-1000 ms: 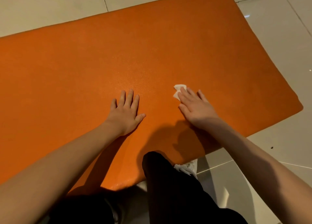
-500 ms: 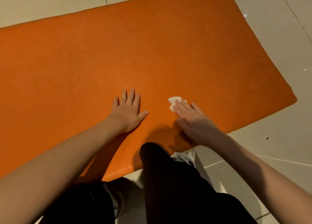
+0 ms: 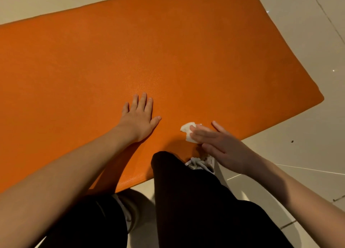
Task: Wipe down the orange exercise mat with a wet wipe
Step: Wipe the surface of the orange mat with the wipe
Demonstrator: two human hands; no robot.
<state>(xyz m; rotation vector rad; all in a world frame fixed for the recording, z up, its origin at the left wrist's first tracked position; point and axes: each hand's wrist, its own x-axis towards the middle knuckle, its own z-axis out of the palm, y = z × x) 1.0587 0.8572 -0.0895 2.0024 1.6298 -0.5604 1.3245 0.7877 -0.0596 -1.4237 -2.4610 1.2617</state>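
Pale glossy floor tiles surround one orange mat. It lies flat, its long axis running from the frame's left edge up toward the right, where its short end shows. One white wet wipe sits close to the mat's near edge, under the straight fingers of the right hand; that grip is flat and pressing, not curled. The left hand lies palm-down on the mat just beside it, grip wide, holding nothing. One white shoe peeks past black trousers.
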